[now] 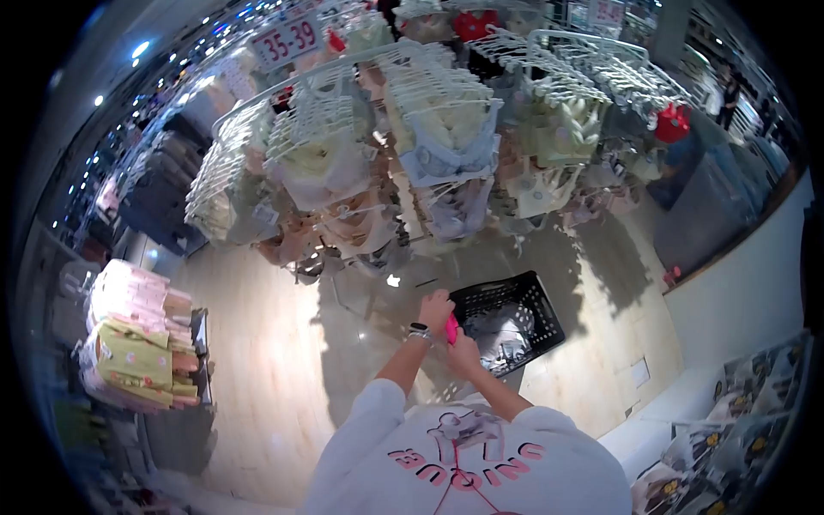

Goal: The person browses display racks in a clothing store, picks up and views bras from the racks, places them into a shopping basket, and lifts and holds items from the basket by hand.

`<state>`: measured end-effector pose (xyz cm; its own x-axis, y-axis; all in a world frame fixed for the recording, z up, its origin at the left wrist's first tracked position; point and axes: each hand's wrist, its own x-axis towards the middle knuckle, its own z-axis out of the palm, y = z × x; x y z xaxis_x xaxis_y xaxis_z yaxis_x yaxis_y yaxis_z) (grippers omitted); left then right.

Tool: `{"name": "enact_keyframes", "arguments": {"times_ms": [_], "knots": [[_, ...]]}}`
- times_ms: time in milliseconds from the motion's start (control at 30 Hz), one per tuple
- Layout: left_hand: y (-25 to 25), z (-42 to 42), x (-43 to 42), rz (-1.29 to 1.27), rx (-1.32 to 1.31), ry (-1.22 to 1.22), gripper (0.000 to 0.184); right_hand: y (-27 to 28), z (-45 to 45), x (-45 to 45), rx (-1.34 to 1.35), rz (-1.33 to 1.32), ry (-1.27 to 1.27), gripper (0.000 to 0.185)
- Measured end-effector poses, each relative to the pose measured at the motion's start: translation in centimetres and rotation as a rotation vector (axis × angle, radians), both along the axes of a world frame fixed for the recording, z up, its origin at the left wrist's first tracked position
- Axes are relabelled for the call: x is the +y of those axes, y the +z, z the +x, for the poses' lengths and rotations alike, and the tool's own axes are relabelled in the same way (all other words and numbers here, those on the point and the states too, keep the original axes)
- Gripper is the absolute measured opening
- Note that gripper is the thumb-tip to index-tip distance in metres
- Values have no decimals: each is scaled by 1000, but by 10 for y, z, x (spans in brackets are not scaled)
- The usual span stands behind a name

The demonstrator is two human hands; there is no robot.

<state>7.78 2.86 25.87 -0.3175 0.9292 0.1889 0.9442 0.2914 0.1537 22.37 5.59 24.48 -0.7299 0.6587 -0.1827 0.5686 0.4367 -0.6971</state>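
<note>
Both of my hands are close together at the left side of a black plastic basket (551, 336). My left hand (437, 311), with a watch on its wrist, is closed on a small bright pink object (451, 329). Just below and to the right, my right hand (464, 354) is closed around the lower end of that same object. What the pink thing is cannot be made out. Inside the basket lie grey and whitish packed items (506, 335).
Racks of bras on white hangers (446, 129) stand ahead, under a "35-39" sign (287, 43). Pink and yellow clothes (137, 343) hang at the left. A white ledge (721, 275) and packaged goods (730, 429) are at the right. Distant people (730, 101) stand at the upper right.
</note>
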Motion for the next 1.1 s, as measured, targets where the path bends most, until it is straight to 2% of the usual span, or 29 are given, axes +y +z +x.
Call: {"name": "enact_keyframes", "arguments": {"times_ms": [267,433,600,867,1100], "knots": [[-13,32,108,172,-52,-112,8,11,35,91,-41,81,-122,26],[7,52,164,110,-96,-151,9,15,52,144,-91,157,-195,26],[3,70,227,128,-162,-212,10,14,70,194,-57,240,-288,21],[-5,91,310,165,-95,-337,11,14,92,258,-49,229,-442,19],[-2,113,375,37,-35,-463,10,10,115,310,-73,225,-525,22]]}}
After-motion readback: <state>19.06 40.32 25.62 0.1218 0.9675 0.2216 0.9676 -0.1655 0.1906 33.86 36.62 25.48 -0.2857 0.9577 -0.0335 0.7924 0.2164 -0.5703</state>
